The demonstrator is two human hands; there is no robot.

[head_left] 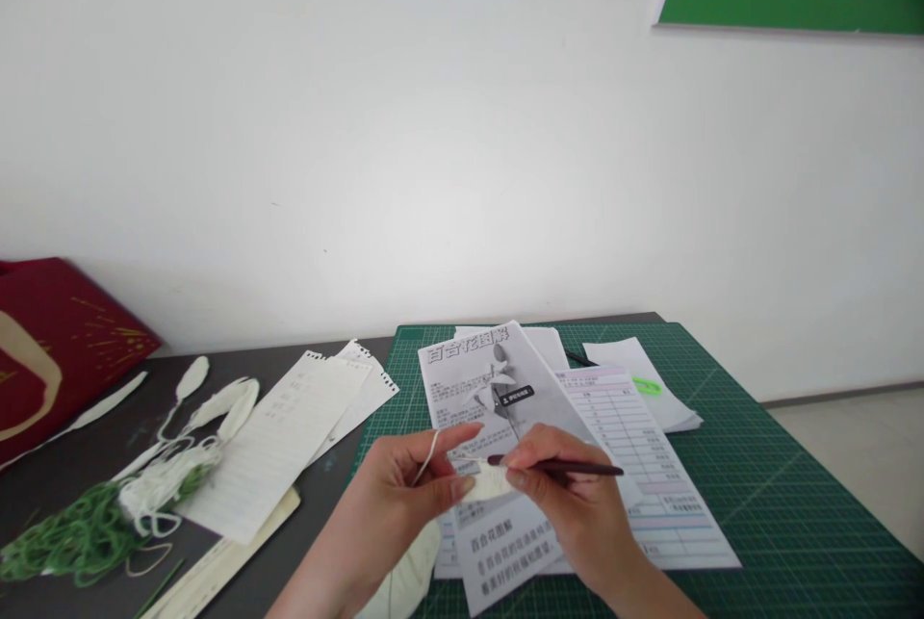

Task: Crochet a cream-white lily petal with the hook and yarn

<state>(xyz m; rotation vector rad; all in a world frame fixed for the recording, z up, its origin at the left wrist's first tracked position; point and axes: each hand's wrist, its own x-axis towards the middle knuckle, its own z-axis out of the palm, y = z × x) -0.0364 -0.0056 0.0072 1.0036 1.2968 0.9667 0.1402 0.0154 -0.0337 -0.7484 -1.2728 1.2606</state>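
Note:
My right hand [559, 484] is closed round a crochet hook [577, 468] with a dark brown handle, its tip pointing left. Between both hands is a small cream crocheted piece [487, 483]. My left hand [411, 475] pinches its left end between thumb and fingers, with a strand of cream yarn [431, 453] looped over the index finger. Below the left wrist lies a cream yarn ball [408, 580], partly hidden by the forearm. A printed sheet [462, 359] with a flower picture lies under the hands.
A green cutting mat [780, 494] carries more papers [693, 532] and a bright green cutter [647, 386]. To the left lie handwritten sheets [281, 426], green yarn [79, 528], white crocheted petals [193, 376] and a dark red bag [72, 340]. A white wall [361, 138] stands behind.

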